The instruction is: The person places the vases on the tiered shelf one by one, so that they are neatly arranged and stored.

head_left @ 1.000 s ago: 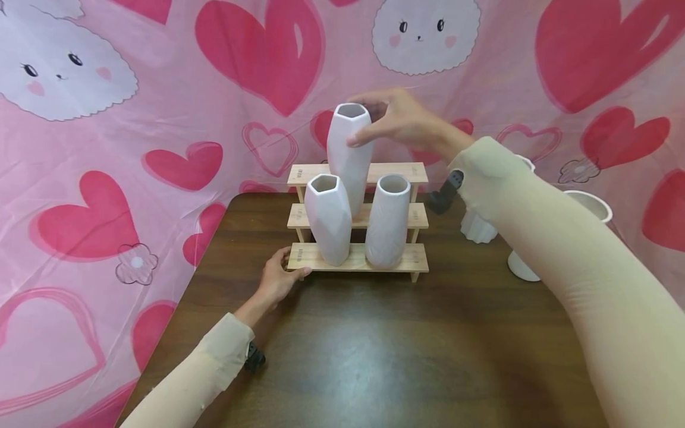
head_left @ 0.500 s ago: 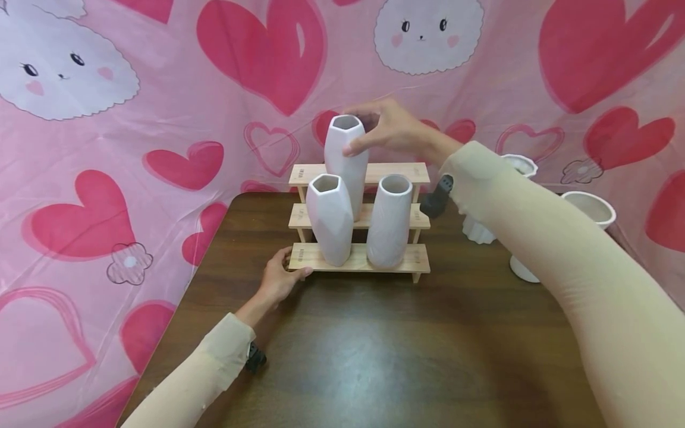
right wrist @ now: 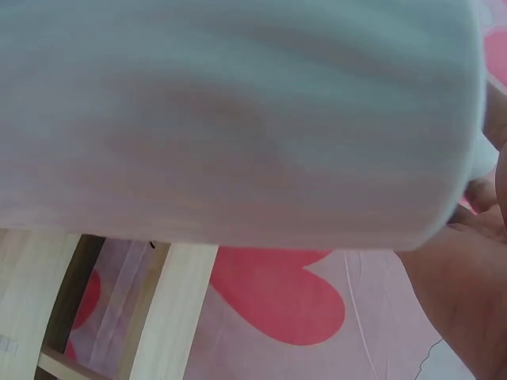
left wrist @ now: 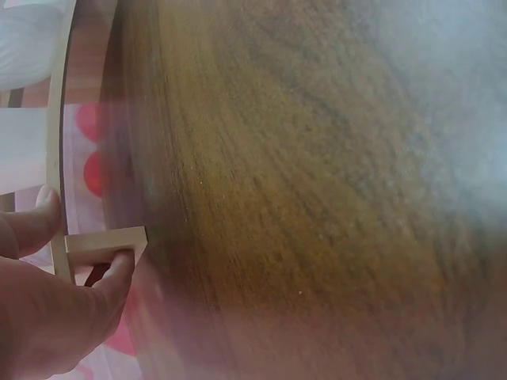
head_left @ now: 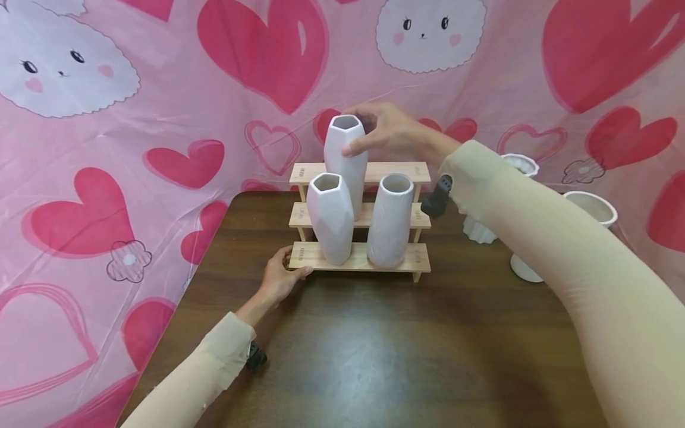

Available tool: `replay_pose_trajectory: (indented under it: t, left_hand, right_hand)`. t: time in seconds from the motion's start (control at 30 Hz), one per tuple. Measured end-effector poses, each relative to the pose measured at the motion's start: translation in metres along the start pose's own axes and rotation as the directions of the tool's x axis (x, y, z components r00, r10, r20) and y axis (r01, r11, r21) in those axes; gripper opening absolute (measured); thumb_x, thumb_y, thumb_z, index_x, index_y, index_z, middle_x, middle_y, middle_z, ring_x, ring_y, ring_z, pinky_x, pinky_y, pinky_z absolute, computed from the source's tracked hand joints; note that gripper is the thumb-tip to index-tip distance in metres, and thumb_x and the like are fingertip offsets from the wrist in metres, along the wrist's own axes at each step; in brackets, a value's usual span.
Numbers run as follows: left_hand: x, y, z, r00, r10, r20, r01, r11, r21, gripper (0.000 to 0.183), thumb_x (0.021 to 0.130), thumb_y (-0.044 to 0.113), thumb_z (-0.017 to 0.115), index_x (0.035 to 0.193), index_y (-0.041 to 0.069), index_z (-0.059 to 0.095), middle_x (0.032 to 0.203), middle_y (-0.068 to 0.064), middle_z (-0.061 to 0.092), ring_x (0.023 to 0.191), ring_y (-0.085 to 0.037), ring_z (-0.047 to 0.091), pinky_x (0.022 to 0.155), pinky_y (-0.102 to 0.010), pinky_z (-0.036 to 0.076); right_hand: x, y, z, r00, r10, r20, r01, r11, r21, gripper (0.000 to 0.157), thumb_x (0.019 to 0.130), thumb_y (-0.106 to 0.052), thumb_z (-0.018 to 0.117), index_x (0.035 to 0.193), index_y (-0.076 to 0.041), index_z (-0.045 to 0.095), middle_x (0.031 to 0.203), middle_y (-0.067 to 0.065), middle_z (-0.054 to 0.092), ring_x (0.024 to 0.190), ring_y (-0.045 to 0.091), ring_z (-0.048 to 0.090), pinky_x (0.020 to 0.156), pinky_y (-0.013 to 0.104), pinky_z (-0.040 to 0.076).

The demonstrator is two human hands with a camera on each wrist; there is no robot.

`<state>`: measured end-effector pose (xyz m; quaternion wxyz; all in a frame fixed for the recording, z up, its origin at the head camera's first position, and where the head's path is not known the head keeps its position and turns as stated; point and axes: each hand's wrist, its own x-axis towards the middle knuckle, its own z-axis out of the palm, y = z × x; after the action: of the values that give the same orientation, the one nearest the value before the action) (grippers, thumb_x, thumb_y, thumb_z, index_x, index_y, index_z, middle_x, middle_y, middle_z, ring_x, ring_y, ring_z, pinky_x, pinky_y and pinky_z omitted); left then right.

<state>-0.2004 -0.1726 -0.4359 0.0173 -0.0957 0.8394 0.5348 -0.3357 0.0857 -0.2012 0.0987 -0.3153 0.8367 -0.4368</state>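
Observation:
A tall white faceted vase (head_left: 345,151) stands upright on the middle tier of a three-tier wooden display stand (head_left: 361,264). My right hand (head_left: 393,129) holds it near the top, thumb on the near side and fingers behind. Below, my left hand (head_left: 278,276) grips the left end of the bottom tier; in the left wrist view its thumb is over the board (left wrist: 55,150) and a finger curls against the leg (left wrist: 107,241). Another white faceted vase (head_left: 332,223) and a round white vase (head_left: 389,223) stand on the bottom tier. White pottery fills much of the right wrist view.
On the brown wooden table (head_left: 342,345), a fluted white vase (head_left: 478,229) and a white footed pot (head_left: 594,208) stand at the right, partly hidden by my right sleeve (head_left: 556,244). A pink heart-patterned cloth (head_left: 176,113) hangs behind.
My right hand has lowered the tall faceted vase slightly and shifted it a little left, then stays almost still. My left hand keeps its grip on the stand.

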Motion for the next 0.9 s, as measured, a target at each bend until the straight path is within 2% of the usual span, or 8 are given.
replay_pose_trajectory:
  t: [0.17, 0.43, 0.7, 0.9]
  left_hand:
    - [0.001, 0.0, 0.0, 1.0, 0.003, -0.004, -0.003, 1.0, 0.008, 0.072, 0.081, 0.008, 0.078, 0.142, 0.002, 0.04, 0.127, -0.019, 0.057, 0.102, -0.026, 0.058, 0.074, -0.025, 0.047]
    - [0.001, 0.0, 0.001, 1.0, 0.0, -0.004, 0.0, 1.0, 0.019, 0.072, 0.081, 0.01, 0.078, 0.141, 0.002, 0.041, 0.127, -0.019, 0.056, 0.103, -0.026, 0.057, 0.076, -0.027, 0.047]
    - [0.001, 0.001, 0.003, 1.0, 0.008, -0.001, -0.008, 1.0, 0.017, 0.071, 0.081, 0.009, 0.078, 0.14, 0.001, 0.041, 0.126, -0.019, 0.057, 0.1, -0.026, 0.058, 0.075, -0.027, 0.048]
    - [0.002, 0.0, 0.003, 1.0, 0.009, 0.005, -0.009, 1.0, 0.004, 0.071, 0.081, 0.009, 0.078, 0.141, 0.001, 0.041, 0.126, -0.019, 0.057, 0.1, -0.026, 0.059, 0.074, -0.026, 0.048]
  right_hand:
    - [-0.002, 0.0, -0.001, 0.999, -0.009, 0.033, 0.009, 1.0, 0.015, 0.078, 0.075, -0.027, 0.084, 0.142, -0.015, 0.045, 0.127, 0.001, 0.059, 0.115, 0.016, 0.054, 0.1, 0.036, 0.042]
    - [-0.005, 0.005, -0.002, 0.999, -0.034, 0.014, 0.034, 0.999, 0.018, 0.074, 0.079, -0.024, 0.081, 0.143, -0.014, 0.044, 0.133, 0.003, 0.055, 0.122, 0.017, 0.05, 0.103, 0.038, 0.039]
    - [-0.03, 0.018, -0.021, 0.998, -0.039, -0.044, 0.04, 0.999, 0.029, 0.072, 0.081, -0.024, 0.078, 0.144, -0.027, 0.043, 0.144, -0.004, 0.045, 0.132, 0.016, 0.04, 0.108, 0.046, 0.031]
    - [-0.054, 0.028, -0.036, 0.994, 0.027, -0.11, -0.022, 0.999, 0.042, 0.072, 0.084, -0.024, 0.076, 0.146, -0.028, 0.04, 0.147, 0.001, 0.044, 0.134, 0.02, 0.038, 0.108, 0.05, 0.03]
